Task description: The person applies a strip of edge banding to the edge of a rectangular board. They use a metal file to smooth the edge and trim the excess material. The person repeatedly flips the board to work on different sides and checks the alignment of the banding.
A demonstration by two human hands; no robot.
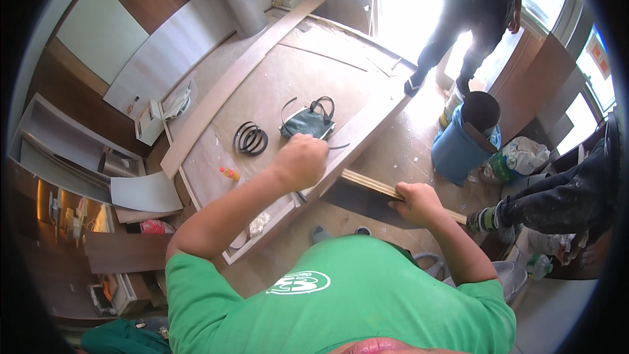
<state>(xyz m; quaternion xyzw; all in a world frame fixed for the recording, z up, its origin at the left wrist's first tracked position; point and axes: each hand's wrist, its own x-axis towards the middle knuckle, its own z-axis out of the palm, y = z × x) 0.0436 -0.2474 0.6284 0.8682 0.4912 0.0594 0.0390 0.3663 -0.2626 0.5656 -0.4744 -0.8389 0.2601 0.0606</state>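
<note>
My right hand (419,204) grips the upper edge of a board (370,185), a panel with a pale layered edge and a dark face, which stands on edge in front of me. My left hand (301,161) is closed above the near side of the wooden frame (367,121), beside the board's left end. What its fingers hold, if anything, is hidden. A short dark strip (339,146) shows just right of the fist; whether it is in the hand I cannot tell. Behind the fist sits a dark green tool bag (306,123), with a loose black coil (250,139) to its left.
A small orange-red bottle (229,174) lies inside the frame, and a long plank (242,78) crosses its far left side. One person (472,13) stands at the back right; another person's leg (563,190) is at the right. Near them are a blue bin (455,154) and sacks (524,154).
</note>
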